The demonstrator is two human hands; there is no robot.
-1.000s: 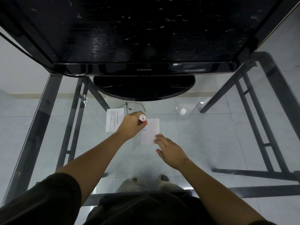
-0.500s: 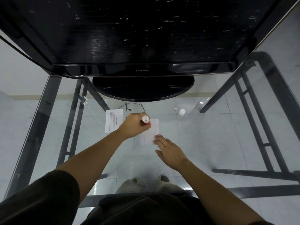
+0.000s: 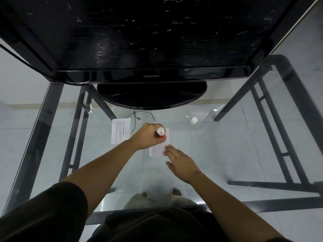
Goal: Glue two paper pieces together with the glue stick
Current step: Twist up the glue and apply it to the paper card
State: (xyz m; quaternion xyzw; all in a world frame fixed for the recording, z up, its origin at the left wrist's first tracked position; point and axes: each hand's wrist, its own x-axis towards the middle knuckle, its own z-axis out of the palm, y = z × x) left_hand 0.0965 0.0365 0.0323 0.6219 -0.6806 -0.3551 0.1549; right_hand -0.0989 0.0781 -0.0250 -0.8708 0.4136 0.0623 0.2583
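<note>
- In front of the black television's round stand (image 3: 151, 96), on the glass table (image 3: 218, 145), lay the paper piece (image 3: 160, 147) being glued, a small white sheet partly covered by both hands.
- The left hand (image 3: 148, 136) was over that sheet's end nearer the stand, its fingers curled tight around the glue stick (image 3: 161, 133), whose white and red body poked out of the fist; I could not tell whether its tip touched the paper.
- The right hand (image 3: 180, 162) lay on the side of the sheet farther from the stand, palm down, its fingers stretched out flat and spread a little, the fingertips (image 3: 167, 148) pressing the sheet's corner and gripping nothing.
- A second paper piece (image 3: 120, 130), printed with lines of text, lay flat to the left of the stand's front edge, just beside the left hand and apart from the first sheet.
- A small white cap (image 3: 194, 120) stood on the glass to the right of the stand's front edge, well apart from both sheets.
- A thin black cable (image 3: 135, 119) hung down from under the stand, between the printed sheet and the left hand.
</note>
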